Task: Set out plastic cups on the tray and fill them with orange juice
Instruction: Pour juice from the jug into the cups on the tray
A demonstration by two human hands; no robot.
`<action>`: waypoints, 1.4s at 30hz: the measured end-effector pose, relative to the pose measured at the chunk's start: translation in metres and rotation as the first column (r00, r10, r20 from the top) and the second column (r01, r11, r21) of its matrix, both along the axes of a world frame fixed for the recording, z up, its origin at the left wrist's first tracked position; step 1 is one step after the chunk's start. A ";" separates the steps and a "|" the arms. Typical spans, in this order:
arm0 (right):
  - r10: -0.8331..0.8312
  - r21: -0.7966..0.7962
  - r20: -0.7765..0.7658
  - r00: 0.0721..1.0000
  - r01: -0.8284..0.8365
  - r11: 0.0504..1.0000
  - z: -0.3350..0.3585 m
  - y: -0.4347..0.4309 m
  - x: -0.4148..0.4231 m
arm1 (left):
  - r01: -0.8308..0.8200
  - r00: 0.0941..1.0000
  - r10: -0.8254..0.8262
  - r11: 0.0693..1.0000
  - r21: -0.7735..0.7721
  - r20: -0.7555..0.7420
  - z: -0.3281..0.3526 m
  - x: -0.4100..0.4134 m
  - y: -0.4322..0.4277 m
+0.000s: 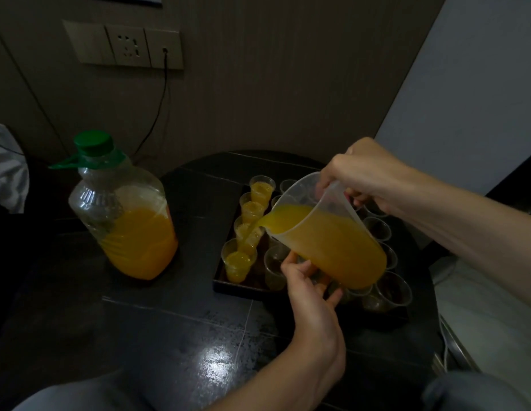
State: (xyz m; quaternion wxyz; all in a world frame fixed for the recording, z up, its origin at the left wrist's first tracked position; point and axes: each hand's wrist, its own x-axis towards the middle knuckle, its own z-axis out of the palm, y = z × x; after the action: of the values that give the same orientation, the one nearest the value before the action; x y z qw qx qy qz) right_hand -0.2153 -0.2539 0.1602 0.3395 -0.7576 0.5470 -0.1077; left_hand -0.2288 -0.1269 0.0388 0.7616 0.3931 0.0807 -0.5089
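Held tilted above the black rectangular tray [237, 287]: translucent tapered plastic jug [314, 191], part full of orange juice [332, 247]. Right grip [368, 176] clenched round the handle; left grip [308, 280] cupped under the base, fingers curled. Pouring from the spout into the tray's left column of clear filled cups [237, 262]. Across the rest of the tray: empty cups [377, 228]. Left of the tray: ribbed plastic bottle [131, 221], green cap [94, 143]. Under the tray: dark, glossy table [184, 321]. Behind the tray: wall socket panel [125, 44], black cable [163, 93].
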 end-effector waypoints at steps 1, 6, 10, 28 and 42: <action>-0.002 -0.003 -0.001 1.000 0.002 1.000 0.000 0.000 0.000 | 0.002 1.000 -0.002 1.000 0.001 0.003 0.000 0.000 0.000; 0.002 -0.007 -0.007 1.000 -0.002 1.000 0.000 -0.003 0.000 | 0.006 1.000 -0.006 1.000 -0.005 0.019 -0.001 -0.001 0.000; -0.002 -0.017 -0.012 1.000 0.001 1.000 -0.001 -0.004 0.000 | 0.015 1.000 -0.015 1.000 -0.010 0.025 -0.002 -0.001 -0.001; 0.016 0.008 -0.022 1.000 -0.016 1.000 -0.006 -0.008 -0.001 | 0.004 1.000 -0.004 1.000 -0.010 -0.023 0.000 -0.002 -0.002; -0.019 0.066 0.149 0.989 0.010 0.998 -0.008 -0.017 -0.004 | -0.044 0.976 0.031 0.997 0.058 0.215 -0.002 0.010 -0.008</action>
State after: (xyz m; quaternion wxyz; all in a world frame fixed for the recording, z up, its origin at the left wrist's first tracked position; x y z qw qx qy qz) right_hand -0.2190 -0.2711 0.1523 0.4030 -0.7320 0.5288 -0.1488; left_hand -0.2183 -0.1354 0.0365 0.7626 0.4679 0.0215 -0.4462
